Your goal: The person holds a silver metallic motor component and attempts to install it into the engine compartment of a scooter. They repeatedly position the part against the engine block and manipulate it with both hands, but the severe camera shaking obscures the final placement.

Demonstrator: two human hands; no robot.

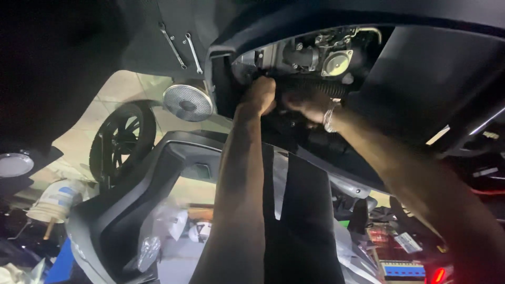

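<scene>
A: Both hands are up in the exposed grey metal scooter engine (315, 55). The left hand (261, 95) is fisted just below it on something I can't make out. The right hand (310, 105) is blurred beside it, so its grip is unclear.

B: I'd keep that fist steady and work slowly. Two slim silver wrenches (181, 47) lie left of the engine on the dark panel, above the round chrome mesh horn (188, 103).

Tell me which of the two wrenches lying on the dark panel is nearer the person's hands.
The right-hand wrench, the shorter-looking one beside the opening's edge. The other wrench lies further left, away from the left hand and the right hand in the engine bay.
</scene>
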